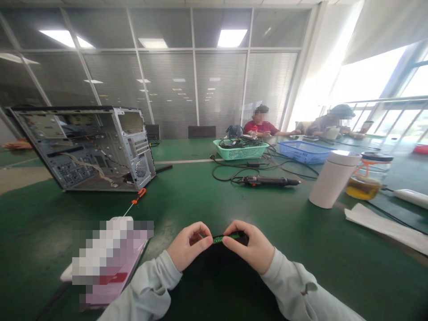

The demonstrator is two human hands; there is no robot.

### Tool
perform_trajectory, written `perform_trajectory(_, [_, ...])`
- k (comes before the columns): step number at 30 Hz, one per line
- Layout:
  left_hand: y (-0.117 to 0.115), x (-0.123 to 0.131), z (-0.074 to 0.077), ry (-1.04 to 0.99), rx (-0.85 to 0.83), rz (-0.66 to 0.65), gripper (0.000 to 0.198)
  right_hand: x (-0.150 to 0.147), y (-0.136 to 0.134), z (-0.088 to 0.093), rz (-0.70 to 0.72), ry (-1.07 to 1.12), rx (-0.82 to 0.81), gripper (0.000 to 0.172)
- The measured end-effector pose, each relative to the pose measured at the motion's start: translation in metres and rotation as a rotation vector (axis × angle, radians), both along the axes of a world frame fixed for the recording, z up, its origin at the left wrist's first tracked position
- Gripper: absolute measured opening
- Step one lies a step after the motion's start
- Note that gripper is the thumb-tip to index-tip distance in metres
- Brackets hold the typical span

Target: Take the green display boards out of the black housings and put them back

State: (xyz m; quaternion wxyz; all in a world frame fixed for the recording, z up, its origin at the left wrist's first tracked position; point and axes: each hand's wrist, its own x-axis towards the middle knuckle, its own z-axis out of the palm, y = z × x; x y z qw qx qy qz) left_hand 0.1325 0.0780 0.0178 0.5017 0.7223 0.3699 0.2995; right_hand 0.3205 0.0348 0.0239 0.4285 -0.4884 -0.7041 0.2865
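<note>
A small green circuit board is pinched at both ends, low over the near side of the table. My left hand grips its left end between thumb and fingertips. The thumb and index finger of my right hand press on the other end. Something dark shows behind the right fingers, but I cannot make out its shape. Ahead of my hands lies a black electric screwdriver with its cable. To the left, a small screwdriver with an orange handle lies beside the open computer case.
A green basket full of cables and a blue basket stand further back. At right are a white tumbler, a glass jar of amber liquid and white paper. A pink booklet lies at left. Two people sit behind.
</note>
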Motion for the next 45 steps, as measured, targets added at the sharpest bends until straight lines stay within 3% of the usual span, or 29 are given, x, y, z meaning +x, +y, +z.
perform_trajectory(6, [0.002,0.001,-0.001,-0.074,-0.167,0.038,0.037,0.001,0.001,-0.001,-0.038,-0.011,0.021,0.025])
perform_trajectory(13, [0.002,0.002,0.002,-0.133,-0.282,0.052,0.036,0.002,0.0,0.0,0.025,-0.015,0.023,0.022])
perform_trajectory(19, [0.005,0.001,0.001,-0.225,-0.416,0.157,0.034,0.0,-0.001,-0.004,0.093,0.059,-0.128,0.035])
perform_trajectory(23, [0.007,0.0,-0.001,-0.21,-0.445,0.192,0.029,-0.003,-0.002,-0.003,0.13,0.081,-0.19,0.031])
perform_trajectory(25, [0.005,0.0,-0.001,-0.134,-0.399,0.14,0.027,-0.005,-0.003,-0.003,0.118,0.066,-0.198,0.029])
perform_trajectory(30, [-0.004,0.001,0.005,0.143,-0.039,-0.027,0.035,-0.007,-0.004,-0.003,0.172,0.103,-0.291,0.027])
perform_trajectory(33, [-0.005,0.002,0.005,0.161,-0.019,-0.028,0.036,-0.006,-0.006,-0.001,0.192,0.132,-0.435,0.03])
perform_trajectory(36, [0.0,0.002,0.001,0.052,-0.135,0.061,0.035,0.0,-0.008,0.0,0.236,0.13,-0.6,0.059])
perform_trajectory(40, [0.009,0.002,-0.006,-0.099,-0.445,0.22,0.04,0.013,-0.003,-0.003,0.264,0.162,-0.651,0.092])
perform_trajectory(42, [0.012,0.0,-0.007,-0.215,-0.577,0.223,0.041,0.019,0.002,-0.004,0.278,0.225,-0.663,0.099])
perform_trajectory(45, [0.014,-0.004,-0.006,-0.362,-0.69,0.209,0.04,0.023,0.007,-0.002,0.345,0.398,-0.714,0.092])
